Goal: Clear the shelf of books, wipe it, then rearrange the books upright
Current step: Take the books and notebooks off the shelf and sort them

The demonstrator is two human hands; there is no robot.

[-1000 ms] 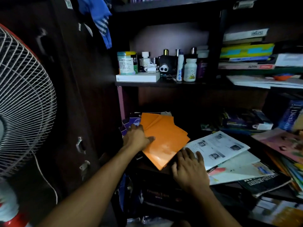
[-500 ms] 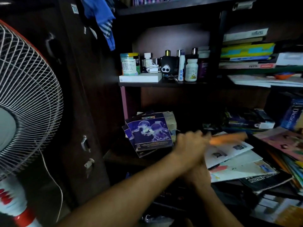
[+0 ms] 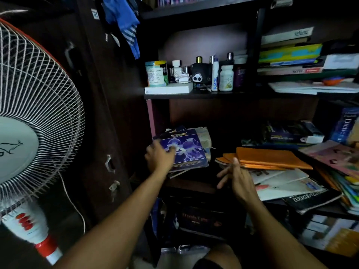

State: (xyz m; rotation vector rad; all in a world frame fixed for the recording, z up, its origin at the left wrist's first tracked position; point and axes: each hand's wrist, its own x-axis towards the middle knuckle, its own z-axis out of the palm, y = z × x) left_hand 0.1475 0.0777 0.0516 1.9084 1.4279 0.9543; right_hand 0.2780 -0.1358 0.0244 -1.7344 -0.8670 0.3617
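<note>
a dark shelf unit held bottles and jars on a middle tier, flat book stacks to the right. on the lower shelf, orange folders lay flat, long axis running left to right, atop loose papers. a blue book lay flat to the left, its top toward the back. the person's left hand touched its cover, fingers blurred and loosely spread; the right hand hovered by the folders' edge, fingers splayed, holding nothing.

Orange folders now rightward on papers; left hand back at blue book.
</note>
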